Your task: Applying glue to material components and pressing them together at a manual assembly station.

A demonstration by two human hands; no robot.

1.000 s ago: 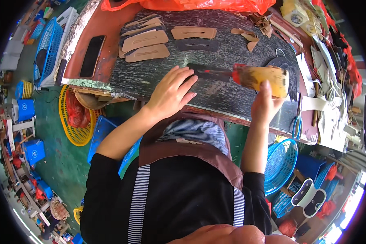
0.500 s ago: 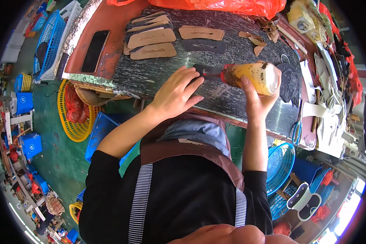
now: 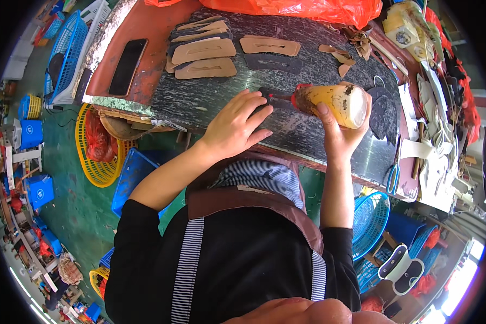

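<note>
My right hand (image 3: 341,134) grips a squeeze bottle (image 3: 326,101), smeared and amber-yellow, with a red collar at its neck. It lies tipped over, its nozzle end pointing left toward a dark slotted strip (image 3: 276,96) on the black worktop (image 3: 210,100). My left hand (image 3: 236,123) is spread, palm down, its fingertips at the left end of that strip, which they partly hide. Beyond it lie a tan slotted piece (image 3: 270,45) and a dark slotted piece (image 3: 274,63). Overlapping tan and dark pieces (image 3: 202,49) form a row farther left.
A phone (image 3: 128,67) lies on the red surface at the left. Brown scraps (image 3: 337,54) and dark cut pieces (image 3: 383,110) are at the right, with blue-handled scissors (image 3: 393,178) by the table edge. Red plastic (image 3: 308,7) covers the far side. Baskets stand on the floor.
The bottle and both hands keep nearly the same pose; the bottle is slightly lower at its base end. The whole view has shifted a little.
</note>
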